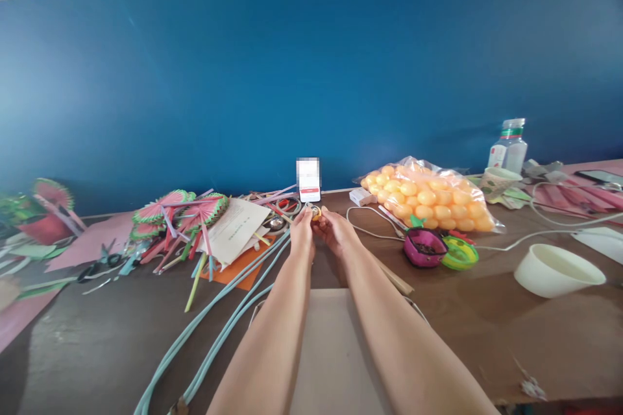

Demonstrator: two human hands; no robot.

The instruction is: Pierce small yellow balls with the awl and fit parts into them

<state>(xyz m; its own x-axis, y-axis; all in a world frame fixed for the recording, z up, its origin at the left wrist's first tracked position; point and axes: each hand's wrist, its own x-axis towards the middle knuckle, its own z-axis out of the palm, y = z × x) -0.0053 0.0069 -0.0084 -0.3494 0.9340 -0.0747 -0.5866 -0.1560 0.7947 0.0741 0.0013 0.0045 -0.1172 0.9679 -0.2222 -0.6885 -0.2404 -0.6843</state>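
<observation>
Both arms reach forward over the brown table. My left hand (300,228) and my right hand (337,228) meet around a small round shiny object with a yellow-gold edge (316,213), held between their fingertips. Its exact kind is too small to make out. Right behind the hands a phone (310,181) stands upright with a lit white screen and a red bar, its upper part blurred. Left of my left hand lies a similar round silvery piece (276,223) among cables. Below the forearms sits a flat beige box-like surface (328,337).
Leftward lie pale blue tubes (214,324), papers (236,230), pink-green paper fans (165,214) and scissors (104,259). Rightward are a bag of orange balls (428,194), a purple bowl (424,248), a white cup (557,272) and a bottle (509,149). A blue partition (311,65) closes the back.
</observation>
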